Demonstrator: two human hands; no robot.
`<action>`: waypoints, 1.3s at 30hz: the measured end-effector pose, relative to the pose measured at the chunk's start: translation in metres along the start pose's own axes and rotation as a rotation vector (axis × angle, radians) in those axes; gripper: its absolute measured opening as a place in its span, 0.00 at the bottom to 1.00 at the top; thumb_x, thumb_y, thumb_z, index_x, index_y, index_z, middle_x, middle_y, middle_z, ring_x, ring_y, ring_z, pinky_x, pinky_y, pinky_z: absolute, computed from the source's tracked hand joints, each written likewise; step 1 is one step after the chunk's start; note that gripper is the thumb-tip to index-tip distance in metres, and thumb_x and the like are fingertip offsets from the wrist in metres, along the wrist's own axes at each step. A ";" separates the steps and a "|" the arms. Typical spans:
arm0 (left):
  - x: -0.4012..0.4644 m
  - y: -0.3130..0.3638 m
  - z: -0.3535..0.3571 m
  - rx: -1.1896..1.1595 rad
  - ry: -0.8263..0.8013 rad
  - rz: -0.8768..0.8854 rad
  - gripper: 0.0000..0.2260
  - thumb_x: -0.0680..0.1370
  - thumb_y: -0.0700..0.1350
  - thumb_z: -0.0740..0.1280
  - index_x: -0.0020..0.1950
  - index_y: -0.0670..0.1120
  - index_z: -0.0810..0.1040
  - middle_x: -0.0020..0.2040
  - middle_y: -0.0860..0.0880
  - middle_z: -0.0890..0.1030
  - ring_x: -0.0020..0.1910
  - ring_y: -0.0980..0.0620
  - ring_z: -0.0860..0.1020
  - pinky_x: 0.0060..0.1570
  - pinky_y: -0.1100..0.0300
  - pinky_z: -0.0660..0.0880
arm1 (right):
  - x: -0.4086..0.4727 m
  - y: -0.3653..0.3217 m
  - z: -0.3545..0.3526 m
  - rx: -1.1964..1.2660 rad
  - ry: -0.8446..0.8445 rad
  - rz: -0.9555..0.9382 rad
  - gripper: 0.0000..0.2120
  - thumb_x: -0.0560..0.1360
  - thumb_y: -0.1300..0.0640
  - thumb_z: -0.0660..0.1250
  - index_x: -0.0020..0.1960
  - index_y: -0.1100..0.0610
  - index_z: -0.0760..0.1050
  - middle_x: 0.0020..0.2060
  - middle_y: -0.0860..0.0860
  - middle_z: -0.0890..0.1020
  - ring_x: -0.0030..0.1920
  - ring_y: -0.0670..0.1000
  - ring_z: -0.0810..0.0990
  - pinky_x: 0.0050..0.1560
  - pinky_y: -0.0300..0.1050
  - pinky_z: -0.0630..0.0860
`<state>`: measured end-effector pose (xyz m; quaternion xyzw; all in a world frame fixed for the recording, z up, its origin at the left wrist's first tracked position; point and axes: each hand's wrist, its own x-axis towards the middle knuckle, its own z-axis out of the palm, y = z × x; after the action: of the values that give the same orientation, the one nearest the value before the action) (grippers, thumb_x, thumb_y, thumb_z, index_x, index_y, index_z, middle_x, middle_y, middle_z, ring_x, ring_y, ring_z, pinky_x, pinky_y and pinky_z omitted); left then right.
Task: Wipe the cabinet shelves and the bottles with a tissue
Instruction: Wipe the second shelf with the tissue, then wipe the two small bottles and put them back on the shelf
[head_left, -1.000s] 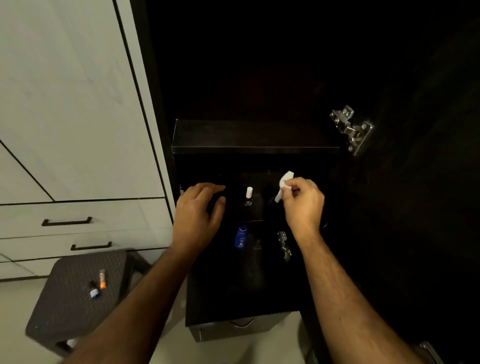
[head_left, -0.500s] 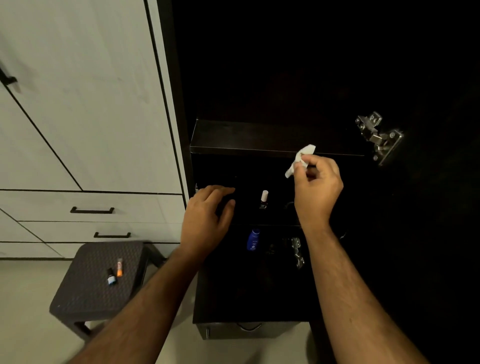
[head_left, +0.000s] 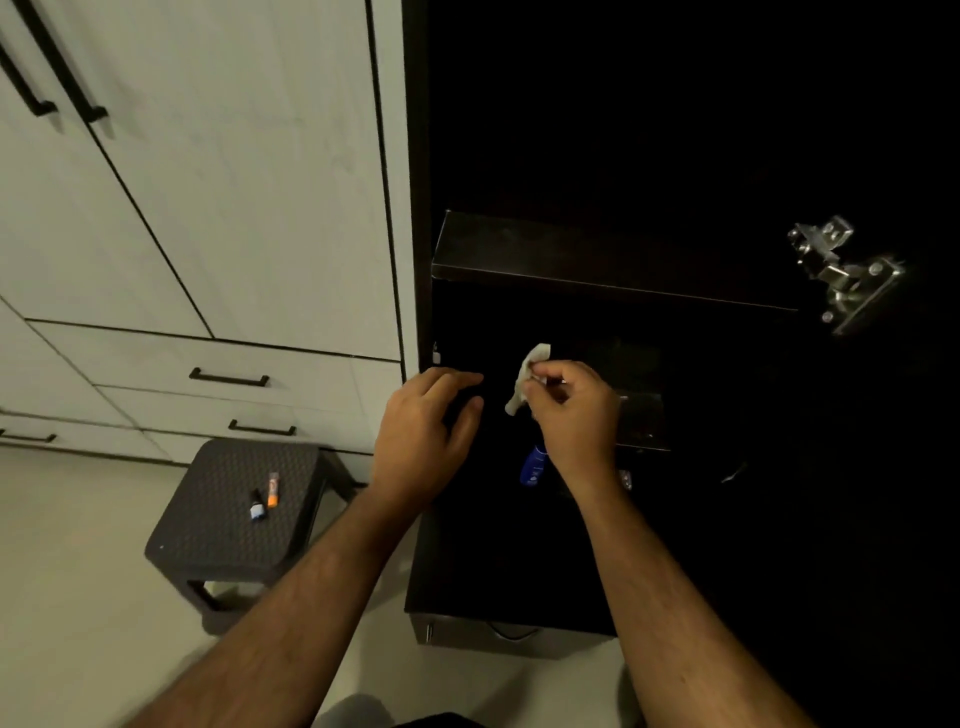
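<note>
Dark cabinet shelf (head_left: 597, 270) above; your right hand (head_left: 574, 410) fingers pinch tissue (head_left: 527, 379), blue bottle (head_left: 534, 462) just below; left hand (head_left: 423, 436) fingers apart.

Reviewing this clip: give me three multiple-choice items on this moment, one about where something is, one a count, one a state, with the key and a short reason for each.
1. Where is the blue bottle?
A. On the stool
B. Inside the dark cabinet, below the right hand
C. On the floor

2. How many small items lie on the stool?
A. One
B. Two
C. Four

3. What is the right hand doing?
A. Pinching a white tissue
B. Hanging empty
C. Gripping a drawer handle

Key:
1 B, it shows just under the right hand in the cabinet.
2 B, a dark bottle and an orange tube.
3 A, the tissue sticks out from its fingertips; the left hand holds nothing.
</note>
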<state>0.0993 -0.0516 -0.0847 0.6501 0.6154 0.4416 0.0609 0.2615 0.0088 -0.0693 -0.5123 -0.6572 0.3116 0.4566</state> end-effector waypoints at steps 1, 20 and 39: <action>-0.003 -0.004 -0.002 0.004 0.004 -0.010 0.12 0.79 0.50 0.64 0.61 0.48 0.78 0.54 0.52 0.80 0.52 0.55 0.76 0.53 0.58 0.73 | -0.003 0.002 0.006 0.046 -0.055 0.034 0.08 0.74 0.61 0.71 0.50 0.50 0.80 0.47 0.49 0.83 0.45 0.43 0.82 0.47 0.40 0.80; -0.105 -0.183 -0.098 0.171 -0.012 -0.505 0.13 0.79 0.50 0.61 0.59 0.47 0.79 0.54 0.51 0.81 0.54 0.53 0.77 0.55 0.53 0.73 | -0.083 0.023 0.250 -0.017 -0.599 0.144 0.05 0.72 0.58 0.73 0.48 0.56 0.83 0.41 0.51 0.85 0.43 0.48 0.83 0.46 0.53 0.82; -0.195 -0.497 -0.129 0.398 -0.505 -0.715 0.23 0.79 0.50 0.64 0.73 0.47 0.68 0.73 0.44 0.69 0.72 0.43 0.65 0.70 0.45 0.65 | -0.113 0.126 0.536 -0.404 -0.824 0.279 0.05 0.73 0.59 0.72 0.48 0.59 0.82 0.43 0.52 0.84 0.42 0.47 0.81 0.43 0.43 0.79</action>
<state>-0.3268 -0.1614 -0.4142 0.4837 0.8388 0.0951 0.2310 -0.1760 -0.0329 -0.4204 -0.5081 -0.7557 0.4131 0.0033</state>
